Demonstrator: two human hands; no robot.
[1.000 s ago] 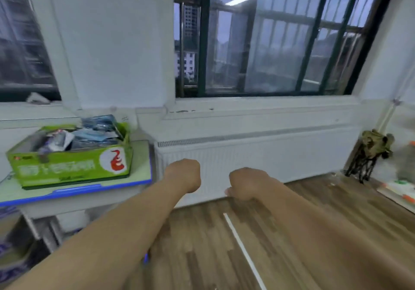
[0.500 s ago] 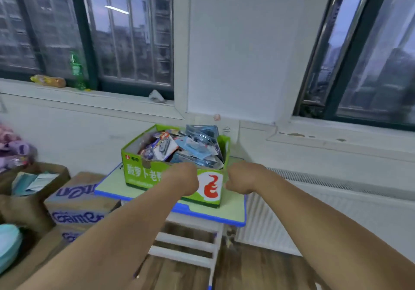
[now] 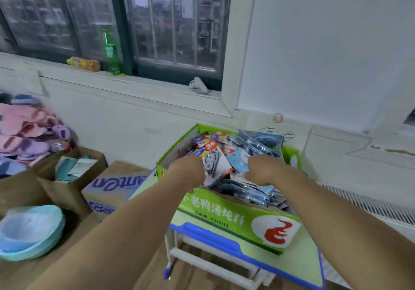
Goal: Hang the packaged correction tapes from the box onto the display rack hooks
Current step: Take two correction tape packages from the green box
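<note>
Curled left hand, right hand dip into box on table

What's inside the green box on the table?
A loose heap of packs, with the left hand and right hand among them. The heap hides the floor of the box; the hands hide their own fingers.

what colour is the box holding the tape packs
The box is bright green with a red-and-white logo; head view shows it.
</note>
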